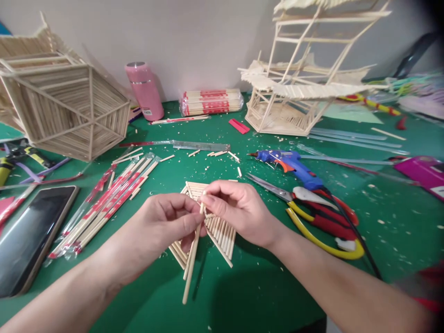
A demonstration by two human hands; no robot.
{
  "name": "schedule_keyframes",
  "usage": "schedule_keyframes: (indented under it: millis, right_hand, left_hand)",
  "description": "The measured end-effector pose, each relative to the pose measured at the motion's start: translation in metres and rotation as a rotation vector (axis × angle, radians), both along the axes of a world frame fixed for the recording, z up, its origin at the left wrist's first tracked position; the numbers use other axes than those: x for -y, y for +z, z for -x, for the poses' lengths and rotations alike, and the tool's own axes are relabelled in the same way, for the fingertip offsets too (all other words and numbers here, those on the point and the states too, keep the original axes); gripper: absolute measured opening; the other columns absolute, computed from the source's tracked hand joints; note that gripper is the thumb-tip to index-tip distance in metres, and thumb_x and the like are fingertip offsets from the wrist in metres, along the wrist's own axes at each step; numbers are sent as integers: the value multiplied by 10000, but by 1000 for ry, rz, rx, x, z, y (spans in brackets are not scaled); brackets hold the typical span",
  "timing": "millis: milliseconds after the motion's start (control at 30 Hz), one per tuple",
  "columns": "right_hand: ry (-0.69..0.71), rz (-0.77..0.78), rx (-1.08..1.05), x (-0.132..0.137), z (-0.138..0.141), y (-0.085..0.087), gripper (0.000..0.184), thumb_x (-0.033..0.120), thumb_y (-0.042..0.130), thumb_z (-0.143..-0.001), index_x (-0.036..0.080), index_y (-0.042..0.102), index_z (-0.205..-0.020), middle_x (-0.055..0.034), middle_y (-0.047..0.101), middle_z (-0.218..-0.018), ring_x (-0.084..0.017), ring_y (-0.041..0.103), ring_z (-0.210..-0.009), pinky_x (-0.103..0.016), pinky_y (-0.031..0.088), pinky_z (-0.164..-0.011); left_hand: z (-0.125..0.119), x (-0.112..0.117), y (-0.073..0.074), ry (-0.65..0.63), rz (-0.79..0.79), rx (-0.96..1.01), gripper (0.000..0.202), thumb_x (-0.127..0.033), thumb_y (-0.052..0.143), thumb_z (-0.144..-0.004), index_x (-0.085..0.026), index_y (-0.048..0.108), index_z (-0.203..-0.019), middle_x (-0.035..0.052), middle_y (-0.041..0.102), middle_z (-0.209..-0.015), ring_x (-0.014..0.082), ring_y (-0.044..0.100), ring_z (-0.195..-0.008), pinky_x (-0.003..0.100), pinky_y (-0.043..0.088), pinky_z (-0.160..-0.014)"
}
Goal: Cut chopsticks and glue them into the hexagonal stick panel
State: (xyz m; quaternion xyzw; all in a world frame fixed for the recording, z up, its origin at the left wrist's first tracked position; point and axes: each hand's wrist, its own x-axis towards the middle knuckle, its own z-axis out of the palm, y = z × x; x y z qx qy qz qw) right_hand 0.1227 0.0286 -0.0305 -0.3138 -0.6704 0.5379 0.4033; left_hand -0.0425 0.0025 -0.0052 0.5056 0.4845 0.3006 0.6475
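A slim round chopstick (pixel 191 270) slants down toward me between my two hands. My left hand (pixel 161 217) pinches it along its upper part with thumb and fingers. At its top end, the thumb and forefinger of my right hand (pixel 243 210) close on the same chopstick. Beneath both hands lies a flat panel of cut sticks (pixel 222 236), laid in rows that form wedge-shaped sections. My fingers cover the middle of this panel, so I cannot tell whether the chopstick touches it.
To the right lie a blue glue gun (pixel 291 164), scissors (pixel 270 186) and yellow-red pliers (pixel 322 226). Wrapped chopsticks (pixel 111 203) and a phone (pixel 38 236) are at left. Behind stand a pink bottle (pixel 145 92), an octagonal stick model (pixel 69 106) and an open stick frame (pixel 287 92).
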Motion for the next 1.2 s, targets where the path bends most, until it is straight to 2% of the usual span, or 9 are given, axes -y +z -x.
schedule_keyframes:
  millis: [67, 133, 467, 567, 700, 800, 867, 1000, 1200]
  right_hand:
    - [-29, 45, -41, -1, 1, -3, 64, 228, 554, -820, 171, 584, -829, 33, 578, -700, -71, 537, -607, -187, 435, -542]
    - [-59, 65, -58, -1, 1, -5, 88, 222, 573, -806, 168, 581, -876, 30, 593, -704, -75, 555, -610, -191, 447, -544]
    - [-95, 23, -31, -4, 0, -7, 77, 217, 570, -819, 174, 605, -873, 29, 609, -738, -75, 561, -647, -192, 450, -590]
    - [-80, 86, -24, -5, -1, -6, 117, 256, 545, -841, 172, 584, -911, 42, 555, -680, -67, 498, -581, -187, 405, -522]
    - [45, 86, 114, -2, -3, -4, 220, 325, 488, -880, 166, 558, -744, 42, 475, -632, -73, 421, -561, -205, 337, -493]
    - [134, 76, 197, 0, -3, -2, 263, 328, 458, -894, 167, 534, -701, 50, 417, -601, -72, 369, -536, -210, 293, -469]
    - [134, 35, 222, 1, -2, -2, 237, 311, 474, -886, 166, 544, -712, 50, 428, -599, -71, 369, -533, -206, 290, -464]
    - [23, -137, 308, -1, -2, -4, 236, 270, 481, -879, 160, 586, -699, 32, 492, -605, -77, 418, -550, -206, 310, -483]
    - [-20, -192, 339, -4, -4, -3, 232, 242, 486, -877, 153, 623, -711, 15, 553, -637, -86, 484, -577, -205, 353, -512]
  left_hand:
    - [-1, -2, -2, 12, 34, 56, 109, -249, 623, -719, -171, 629, -643, -18, 605, -584, 64, 498, -469, 182, 411, -450]
    - [-2, -3, -2, 22, 55, 73, 111, -238, 612, -725, -168, 630, -640, -20, 596, -573, 67, 502, -466, 190, 418, -454]
    - [-5, -4, -2, 43, 80, 87, 82, -206, 629, -712, -156, 623, -646, -30, 594, -560, 62, 519, -467, 183, 422, -468]
    - [-3, -5, 0, 192, 16, 149, 86, -176, 607, -715, -151, 618, -634, -24, 609, -554, 63, 537, -458, 176, 440, -476]
    - [3, -5, 2, 523, -22, 262, 61, -130, 613, -682, -153, 612, -626, -9, 672, -633, 67, 608, -515, 149, 474, -546]
    - [7, -4, -2, 630, -42, 281, 75, -126, 624, -679, -151, 622, -608, 7, 694, -628, 76, 633, -542, 144, 485, -590]
    - [9, -3, -5, 650, -64, 288, 82, -134, 635, -678, -153, 629, -599, 15, 702, -623, 89, 647, -580, 154, 491, -629]
    - [13, 0, -10, 616, -107, 293, 38, -165, 654, -694, -170, 657, -657, 5, 711, -658, 102, 653, -623, 185, 497, -676]
    - [26, 6, -8, 551, -155, 172, 98, -257, 643, -748, -170, 687, -736, 9, 686, -615, 107, 626, -657, 189, 487, -688]
